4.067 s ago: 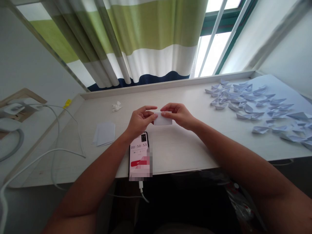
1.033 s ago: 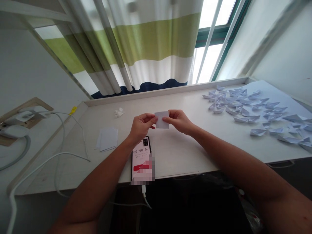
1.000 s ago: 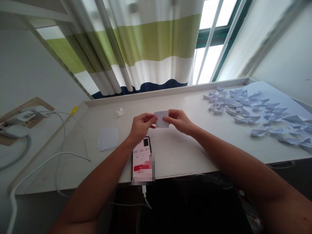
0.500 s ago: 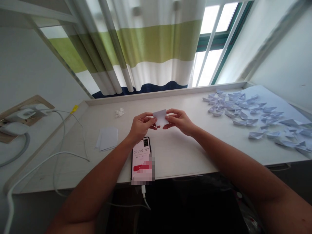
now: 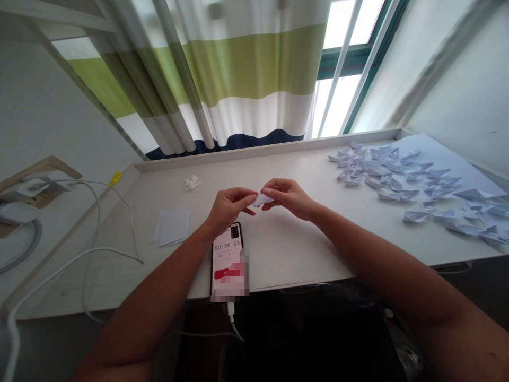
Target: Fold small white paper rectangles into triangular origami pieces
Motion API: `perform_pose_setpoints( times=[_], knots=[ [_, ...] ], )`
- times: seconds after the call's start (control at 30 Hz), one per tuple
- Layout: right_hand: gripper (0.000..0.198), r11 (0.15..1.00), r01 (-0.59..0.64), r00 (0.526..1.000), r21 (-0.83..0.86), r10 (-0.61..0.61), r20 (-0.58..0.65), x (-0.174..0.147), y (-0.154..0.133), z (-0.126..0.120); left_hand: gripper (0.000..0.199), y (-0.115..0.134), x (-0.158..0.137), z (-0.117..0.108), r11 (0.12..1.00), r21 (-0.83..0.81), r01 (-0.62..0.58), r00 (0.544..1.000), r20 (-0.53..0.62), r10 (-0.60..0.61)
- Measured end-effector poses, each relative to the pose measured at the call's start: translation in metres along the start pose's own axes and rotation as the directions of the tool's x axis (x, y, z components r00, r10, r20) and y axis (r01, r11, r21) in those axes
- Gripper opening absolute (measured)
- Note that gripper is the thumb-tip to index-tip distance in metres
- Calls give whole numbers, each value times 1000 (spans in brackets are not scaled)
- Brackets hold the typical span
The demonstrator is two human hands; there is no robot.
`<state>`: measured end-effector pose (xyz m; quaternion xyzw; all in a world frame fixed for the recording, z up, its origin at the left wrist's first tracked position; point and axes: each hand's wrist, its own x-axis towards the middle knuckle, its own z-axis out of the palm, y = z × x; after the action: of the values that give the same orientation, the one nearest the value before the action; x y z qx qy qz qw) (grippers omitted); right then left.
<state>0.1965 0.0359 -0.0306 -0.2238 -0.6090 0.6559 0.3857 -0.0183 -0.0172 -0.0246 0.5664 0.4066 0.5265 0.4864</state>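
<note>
Between my two hands is a small piece of white paper (image 5: 261,200), folded over so only a small slanted part shows. My left hand (image 5: 233,206) pinches its left side with thumb and forefinger. The right side is gripped by my right hand (image 5: 289,197), whose thumb lies close to the left fingertips. Both hands are just above the desk. Below my left wrist lies a phone (image 5: 227,254) with a running timer on its screen. Left of that wrist rests a small stack of white paper sheets (image 5: 172,227).
Many folded paper boats (image 5: 397,172) cover the right of the white desk (image 5: 286,249), some on a large white sheet (image 5: 421,143). A crumpled paper (image 5: 192,183) lies at the back left. White cables (image 5: 115,249) run from a wall socket (image 5: 40,185). A curtain (image 5: 246,63) hangs behind.
The paper was an upright, flat piece spread between the hands; now it is folded down smaller. My hands have come closer together. The view has shifted slightly.
</note>
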Motion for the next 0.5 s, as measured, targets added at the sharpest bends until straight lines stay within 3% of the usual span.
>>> perform_pose_setpoints(
  times=[0.2,0.5],
  knots=[
    [40,998,30,1000,-46,-30,2,3,7,-3,35,-7,3,-3,996,60,-60,998,-6,60],
    [39,996,46,999,-81,-46,3,5,11,-6,34,-5,3,-2,998,60,-26,1000,-6,26]
  ],
)
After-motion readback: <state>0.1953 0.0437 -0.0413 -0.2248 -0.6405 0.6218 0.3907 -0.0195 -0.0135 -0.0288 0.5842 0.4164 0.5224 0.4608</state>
